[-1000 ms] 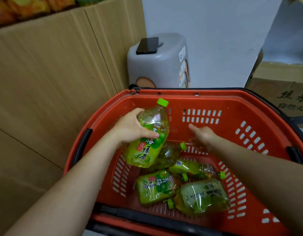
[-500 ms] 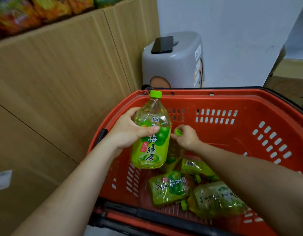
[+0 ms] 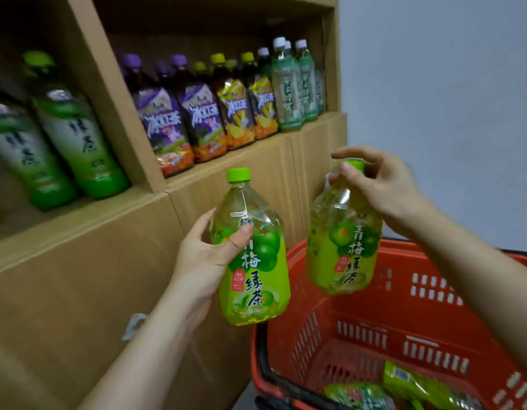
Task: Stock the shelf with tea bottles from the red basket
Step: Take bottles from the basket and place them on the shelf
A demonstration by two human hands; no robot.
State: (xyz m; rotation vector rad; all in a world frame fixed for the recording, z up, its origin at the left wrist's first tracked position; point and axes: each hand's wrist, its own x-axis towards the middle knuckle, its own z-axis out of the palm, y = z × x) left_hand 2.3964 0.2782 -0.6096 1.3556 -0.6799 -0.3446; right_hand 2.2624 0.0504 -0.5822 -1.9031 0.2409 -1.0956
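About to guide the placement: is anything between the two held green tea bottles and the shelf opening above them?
No loose object visible. The left hand grips one plum green tea bottle; the right hand holds another by its neck. Both sit below the cardboard shelf ledge, whose front row is packed with iced tea bottles.

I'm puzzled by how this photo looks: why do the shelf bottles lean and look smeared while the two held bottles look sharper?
Head view: the wide lens bends the edges, so the shelf bottles at far left lean and blur. The bottle in the left hand is sharp, its label readable; the bottle in the right hand is slightly soft. Glare glints on both clear necks. The shelf is dim toward its back.
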